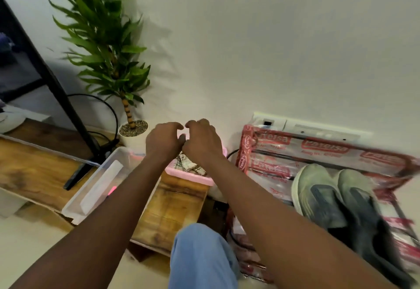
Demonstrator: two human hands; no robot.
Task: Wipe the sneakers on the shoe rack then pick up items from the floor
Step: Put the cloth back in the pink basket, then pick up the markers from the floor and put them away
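Two grey-green sneakers (329, 198) with dark openings stand side by side on the shoe rack (295, 152), which is wrapped in red-printed clear plastic, at the right. A patterned cloth (188, 166) lies in a pink basket (191, 177) on the low wooden bench. My left hand (163, 143) and my right hand (202, 143) hover together over that basket, fingers curled, fingertips nearly touching. Something pink shows between them; whether either hand holds anything is hidden. Both hands are left of the sneakers and apart from them.
A clear plastic tub (100, 182) sits on the wooden bench (172, 209) to the left of the basket. A potted plant (131, 129) stands by the wall, with a black stand (75, 116) and cables beside it. My knee (200, 254) in blue cloth is below.
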